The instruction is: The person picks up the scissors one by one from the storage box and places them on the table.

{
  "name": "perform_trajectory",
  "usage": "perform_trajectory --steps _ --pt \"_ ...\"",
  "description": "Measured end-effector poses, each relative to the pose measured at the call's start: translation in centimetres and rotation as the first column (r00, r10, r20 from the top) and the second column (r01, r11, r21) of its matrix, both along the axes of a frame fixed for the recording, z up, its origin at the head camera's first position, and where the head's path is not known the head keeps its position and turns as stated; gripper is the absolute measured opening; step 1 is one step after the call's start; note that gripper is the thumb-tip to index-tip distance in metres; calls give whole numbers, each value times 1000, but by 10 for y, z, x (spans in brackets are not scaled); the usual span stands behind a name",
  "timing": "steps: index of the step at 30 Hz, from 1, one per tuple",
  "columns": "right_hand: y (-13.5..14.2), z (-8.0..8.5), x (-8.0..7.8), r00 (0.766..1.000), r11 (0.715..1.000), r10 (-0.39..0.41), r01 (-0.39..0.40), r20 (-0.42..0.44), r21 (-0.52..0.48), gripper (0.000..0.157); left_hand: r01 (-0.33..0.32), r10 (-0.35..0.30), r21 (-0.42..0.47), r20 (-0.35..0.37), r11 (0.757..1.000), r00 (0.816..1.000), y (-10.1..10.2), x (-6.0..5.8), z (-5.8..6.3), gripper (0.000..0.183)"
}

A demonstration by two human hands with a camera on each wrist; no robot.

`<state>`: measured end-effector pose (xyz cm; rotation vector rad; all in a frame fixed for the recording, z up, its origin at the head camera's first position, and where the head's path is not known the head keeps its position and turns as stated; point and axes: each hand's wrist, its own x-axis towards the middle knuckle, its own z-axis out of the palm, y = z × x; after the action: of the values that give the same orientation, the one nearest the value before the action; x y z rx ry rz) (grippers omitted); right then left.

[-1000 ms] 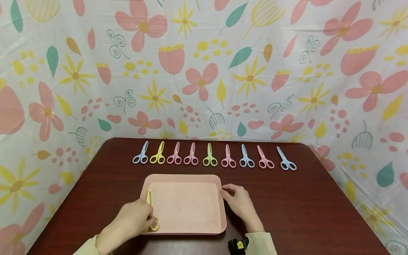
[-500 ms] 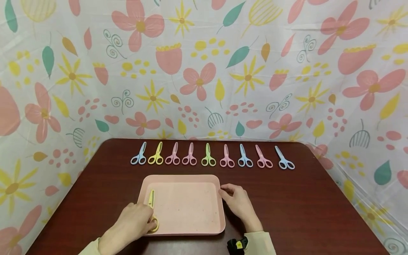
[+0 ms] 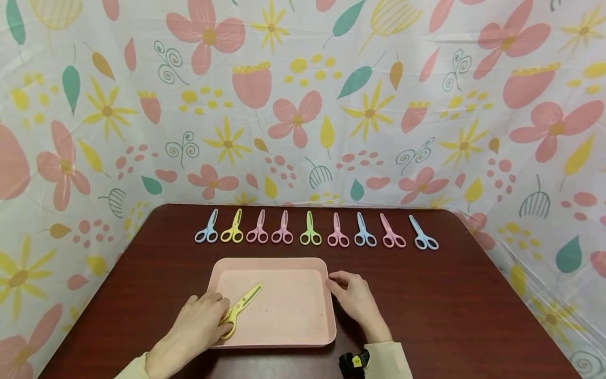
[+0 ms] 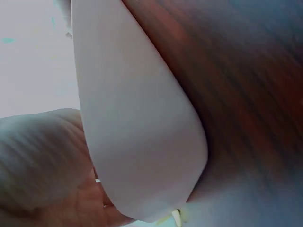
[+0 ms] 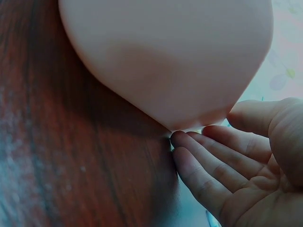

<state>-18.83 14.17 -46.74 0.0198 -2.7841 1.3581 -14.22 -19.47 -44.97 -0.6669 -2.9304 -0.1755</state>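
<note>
The pink tray [image 3: 284,266] lies near the front of the table. Over its left side, my left hand [image 3: 199,318] holds the yellow scissors [image 3: 242,305] by the handles, fingers and thumb around the loops. Their blades slant up and right over the tray floor, and part of the handles is hidden by the fingers. In the left wrist view, the tray's outer wall [image 4: 137,109] covers most of that hand. My right hand [image 3: 357,302] is at the tray's right side, with thumb and fingertips touching the rim and wall; in the right wrist view its fingers [image 5: 208,175] look nearly straight.
Behind the tray runs a row of several scissors: blue [image 3: 206,226], yellow [image 3: 232,226], pink [image 3: 257,227], green [image 3: 310,229] and more blue and pink ones to the right. A flowered curtain [image 3: 303,105] stands behind the dark wooden table [image 3: 450,316].
The yellow scissors have turned clockwise in my left hand, their blades swinging from nearly straight ahead to a rightward slant. My right hand stays at the tray's side.
</note>
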Motion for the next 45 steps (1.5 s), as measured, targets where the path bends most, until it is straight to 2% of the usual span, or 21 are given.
perform_trajectory --steps 4,11,22,34,45 --pt "0 2 -1 1000 1000 11 -12 8 6 19 -21 23 -43 41 999 999 2 0 1 43" --pt "1 -1 -1 1000 1000 13 -13 9 -1 19 15 -12 -78 37 997 999 2 -5 4 39" --pt "1 -1 -2 1000 1000 23 -23 -11 -3 18 -14 14 -13 -2 1000 1000 4 -8 2 37" --pt "1 0 -1 1000 1000 15 -15 9 -22 20 12 -10 37 -39 999 999 6 -14 2 38" --pt "1 1 1 1000 1000 20 -20 2 -19 20 -17 35 151 -121 988 992 -3 -23 14 34"
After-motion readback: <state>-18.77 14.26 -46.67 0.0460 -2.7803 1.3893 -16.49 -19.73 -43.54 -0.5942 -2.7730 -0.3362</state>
